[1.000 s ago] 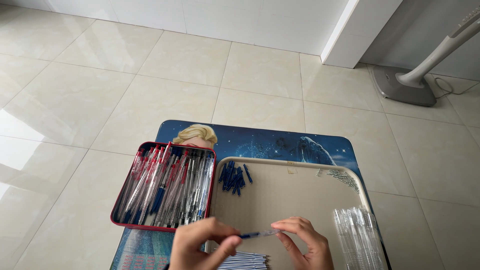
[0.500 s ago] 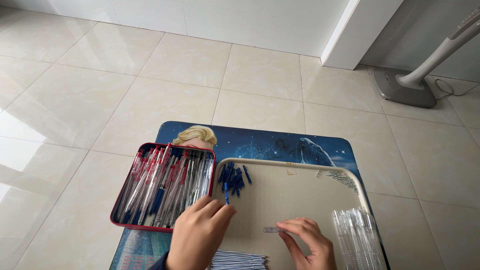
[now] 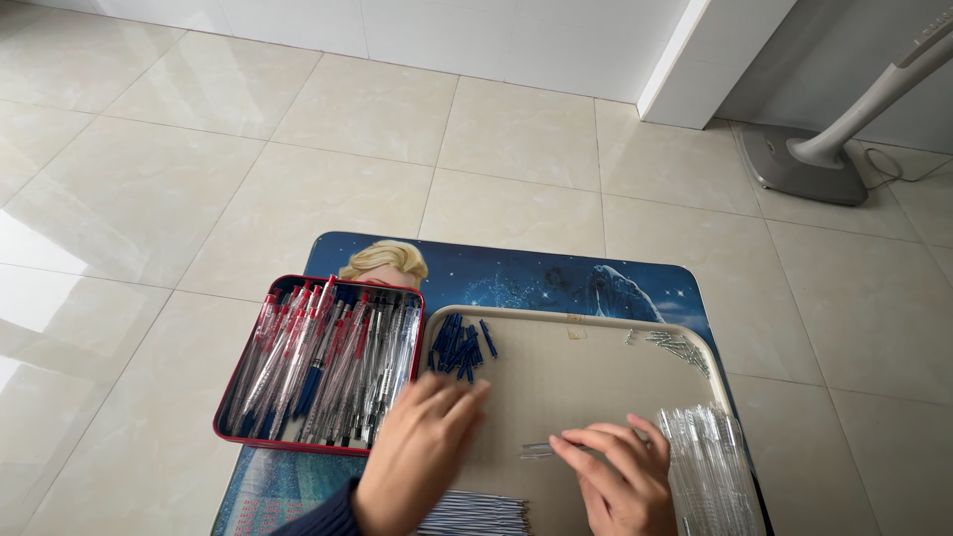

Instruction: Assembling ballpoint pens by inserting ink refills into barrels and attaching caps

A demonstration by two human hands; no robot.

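1. My left hand (image 3: 417,452) sits at the lower middle of the frame, fingers spread open and holding nothing, stretched over the left part of the beige tray (image 3: 586,328); it is blurred.
2. Its fingertips point up toward the small heap of blue pen caps (image 3: 459,347) lying in the tray's upper left corner, near but not touching.
3. My right hand (image 3: 620,476) rests low on the tray, right of centre, fingers curled loosely downward; their tips lie on a thin clear pen part (image 3: 538,452) flat on the tray floor. I cannot tell whether I pinch it or only press on it.
4. Just right of that hand, along the tray's right side, lies a row of clear pen barrels (image 3: 707,457).
5. A scatter of small metal springs (image 3: 680,347) sits in the tray's upper right corner.
6. At the bottom edge, between my hands, a bundle of thin refills (image 3: 476,514) shows.
7. Left of the tray, touching it, a red tin (image 3: 226,402) holds assembled pens, red and blue.
8. Both stand on a small table (image 3: 556,278) with a blue printed top, on a tiled floor (image 3: 298,149); a fan base (image 3: 794,164) stands upper right.
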